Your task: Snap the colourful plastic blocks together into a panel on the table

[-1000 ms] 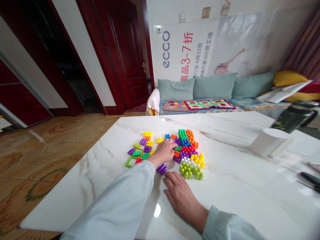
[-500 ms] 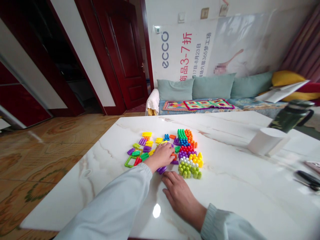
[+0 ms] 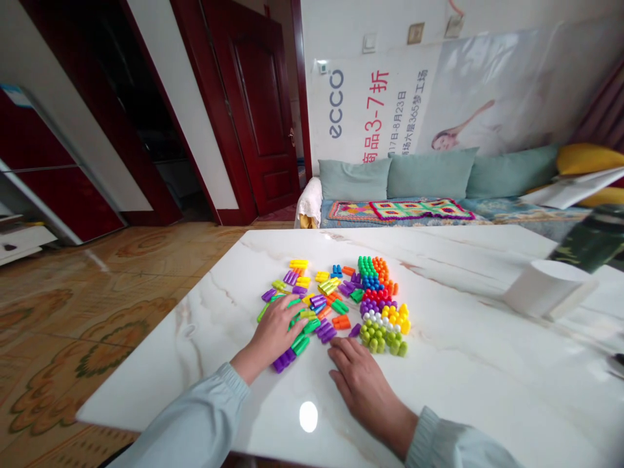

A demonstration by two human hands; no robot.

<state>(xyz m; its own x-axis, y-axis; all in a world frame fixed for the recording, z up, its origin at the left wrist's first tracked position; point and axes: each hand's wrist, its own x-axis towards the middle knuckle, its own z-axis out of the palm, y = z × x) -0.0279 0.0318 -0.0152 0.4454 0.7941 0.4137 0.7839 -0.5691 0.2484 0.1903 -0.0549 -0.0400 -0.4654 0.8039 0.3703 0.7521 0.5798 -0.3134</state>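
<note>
Loose plastic building pieces made of joined tubes lie in a loose spread on the marble-patterned table, among them a purple piece (image 3: pixel 325 330), an orange piece (image 3: pixel 341 322) and a green piece (image 3: pixel 301 344). My left hand (image 3: pixel 273 331) reaches over the left part of the spread, palm down, fingers apart, hiding some pieces beneath it. My right hand (image 3: pixel 363 377) rests on the tabletop with fingers stretched out, just below a purple piece and left of the light green knobbed pieces (image 3: pixel 374 338). Nothing shows in its fingers.
Knobbed pieces stand grouped by colour at right: green (image 3: pixel 366 268), orange (image 3: pixel 381 268), red (image 3: pixel 376 296), yellow (image 3: pixel 397 317). A white paper roll (image 3: pixel 546 289) and a camouflage flask (image 3: pixel 589 240) stand farther right. Behind the table (image 3: pixel 453 390) is a sofa with cushions (image 3: pixel 431 175).
My left hand has pulled back leftward from the middle of the spread, uncovering pieces there. My right hand stays beside the pieces. The view has shifted slightly left.
</note>
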